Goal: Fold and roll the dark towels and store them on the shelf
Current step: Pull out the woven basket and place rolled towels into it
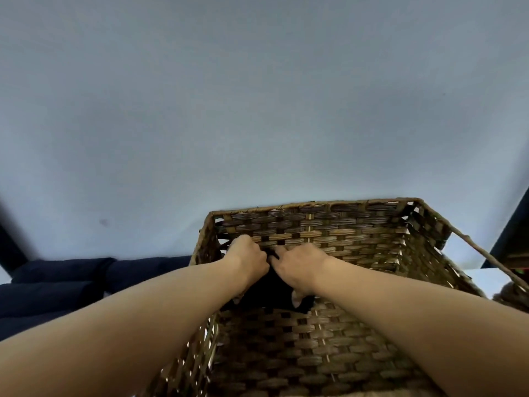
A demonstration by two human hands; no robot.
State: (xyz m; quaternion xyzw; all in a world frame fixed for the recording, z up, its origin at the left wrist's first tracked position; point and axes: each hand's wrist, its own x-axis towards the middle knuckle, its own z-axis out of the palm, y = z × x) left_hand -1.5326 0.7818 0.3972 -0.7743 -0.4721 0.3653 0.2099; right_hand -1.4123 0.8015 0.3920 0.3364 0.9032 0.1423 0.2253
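Down inside the wicker basket (357, 233), toward its far left corner, I have both hands on a dark towel (266, 293). My left hand (248, 260) and my right hand (299, 266) sit knuckle to knuckle, nearly touching. The fingers of each curl over the top of the bundle and the thumbs tuck underneath it, so each grip is closed firmly on the cloth. The towel is a black, bunched mass between and below my palms. It lies close to the basket's far wall, though I cannot tell whether it rests on the woven floor or hangs just above it. Both my forearms reach in over the near rim. Outside the basket, just beside its left wall, lie several navy rolls (57, 285) side by side, apparently towels. Behind everything stands a pale wall (257, 96), and a dark post (509, 239) rises at the right edge.
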